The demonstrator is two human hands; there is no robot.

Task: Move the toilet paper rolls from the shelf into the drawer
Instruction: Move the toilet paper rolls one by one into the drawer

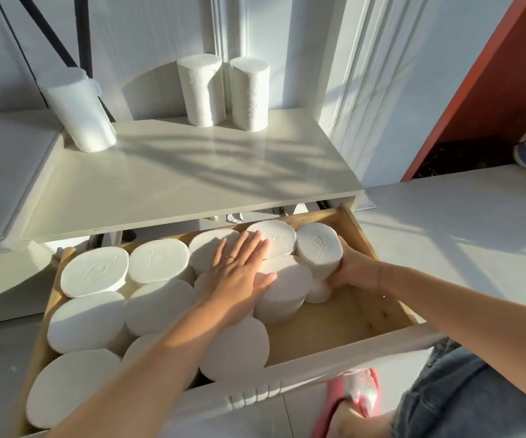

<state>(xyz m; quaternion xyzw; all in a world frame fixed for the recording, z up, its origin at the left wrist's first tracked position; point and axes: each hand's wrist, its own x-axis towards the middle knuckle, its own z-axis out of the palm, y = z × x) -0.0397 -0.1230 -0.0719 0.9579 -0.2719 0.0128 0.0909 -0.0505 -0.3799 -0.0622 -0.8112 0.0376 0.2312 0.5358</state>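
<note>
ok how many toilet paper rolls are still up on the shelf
3. One leans at the left end, against the black straps. Two stand upright, side by side near the back middle: one and its neighbour to the right. None looks hidden.

A wooden drawer [378,314] is pulled open below a white shelf [192,184] and is packed with upright toilet paper rolls [157,260]. A tilted roll [318,248] at the back right corner is gripped by the right hand [355,268]. The left hand [239,270] is laid flat on neighbouring rolls. Three rolls [249,93] are left standing on the shelf, one [78,109] apart at the left.
</note>
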